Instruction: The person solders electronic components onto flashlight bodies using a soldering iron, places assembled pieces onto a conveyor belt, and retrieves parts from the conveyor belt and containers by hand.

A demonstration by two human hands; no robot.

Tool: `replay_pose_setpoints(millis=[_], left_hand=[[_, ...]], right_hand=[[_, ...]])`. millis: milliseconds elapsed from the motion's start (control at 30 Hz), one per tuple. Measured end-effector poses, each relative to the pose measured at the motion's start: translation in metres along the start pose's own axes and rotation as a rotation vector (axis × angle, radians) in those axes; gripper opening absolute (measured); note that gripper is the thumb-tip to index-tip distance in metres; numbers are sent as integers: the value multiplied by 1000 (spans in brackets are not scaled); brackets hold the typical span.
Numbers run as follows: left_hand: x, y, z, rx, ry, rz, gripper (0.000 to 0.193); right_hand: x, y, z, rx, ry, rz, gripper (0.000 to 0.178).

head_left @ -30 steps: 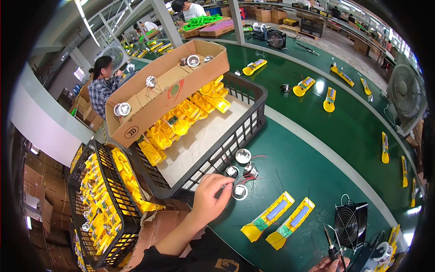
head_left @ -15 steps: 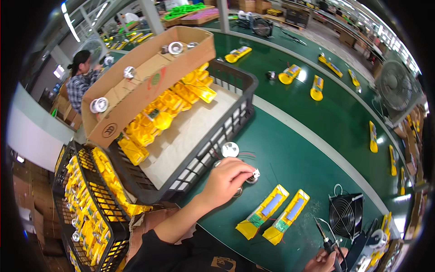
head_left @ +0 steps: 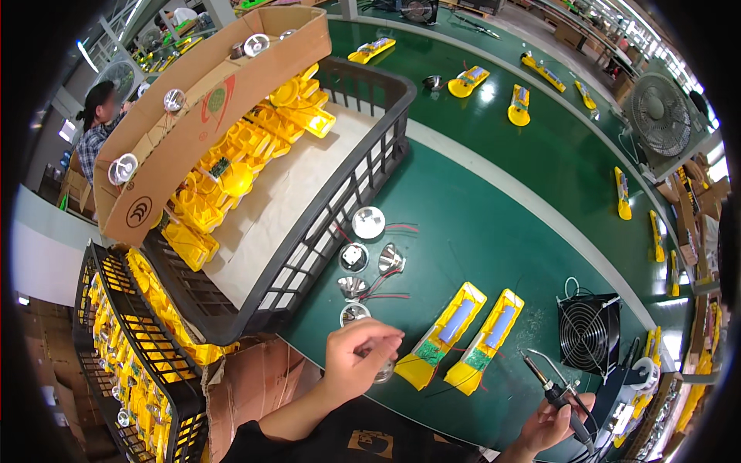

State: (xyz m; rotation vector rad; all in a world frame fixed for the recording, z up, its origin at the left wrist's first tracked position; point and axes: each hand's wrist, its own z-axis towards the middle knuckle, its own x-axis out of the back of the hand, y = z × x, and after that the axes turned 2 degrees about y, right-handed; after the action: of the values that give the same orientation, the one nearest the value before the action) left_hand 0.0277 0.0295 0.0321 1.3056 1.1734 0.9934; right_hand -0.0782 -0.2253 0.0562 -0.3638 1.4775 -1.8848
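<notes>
My left hand (head_left: 356, 359) is closed around a small silver reflector cup (head_left: 384, 372) at the near edge of the green table (head_left: 478, 231). Several more silver reflector cups (head_left: 368, 222) with red and black wires lie just beyond it, beside the black crate. Two open yellow flashlight shells (head_left: 442, 335) with circuit boards lie side by side to the right of my left hand. My right hand (head_left: 553, 423) grips a soldering iron (head_left: 549, 392) at the lower right, its tip pointing up and left toward the shells.
A black plastic crate (head_left: 351, 193) of yellow shells stands at the left, a cardboard strip (head_left: 201, 116) with reflectors across it. A second black crate (head_left: 127, 339) sits lower left. A small black fan (head_left: 589, 332) stands right. More yellow shells lie on the far belt (head_left: 540, 147). A person sits far left.
My left hand has drawn back from the group of reflector cups toward me, holding one cup. My right hand with the soldering iron has come further into view.
</notes>
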Motion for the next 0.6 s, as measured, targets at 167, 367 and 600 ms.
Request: replay_pose_setpoints(millis=[167,367,600], left_hand=[[0,-9,14,-100,169,-209,10],[13,30,43,-428,167,306,6],[24,57,59,-507,156,40,6]], right_hand=[[-7,4,-3,-17,15,9,30],[-11,3,-5,-6,8,16,30],[-10,2,-9,-24,-1,-31,31]])
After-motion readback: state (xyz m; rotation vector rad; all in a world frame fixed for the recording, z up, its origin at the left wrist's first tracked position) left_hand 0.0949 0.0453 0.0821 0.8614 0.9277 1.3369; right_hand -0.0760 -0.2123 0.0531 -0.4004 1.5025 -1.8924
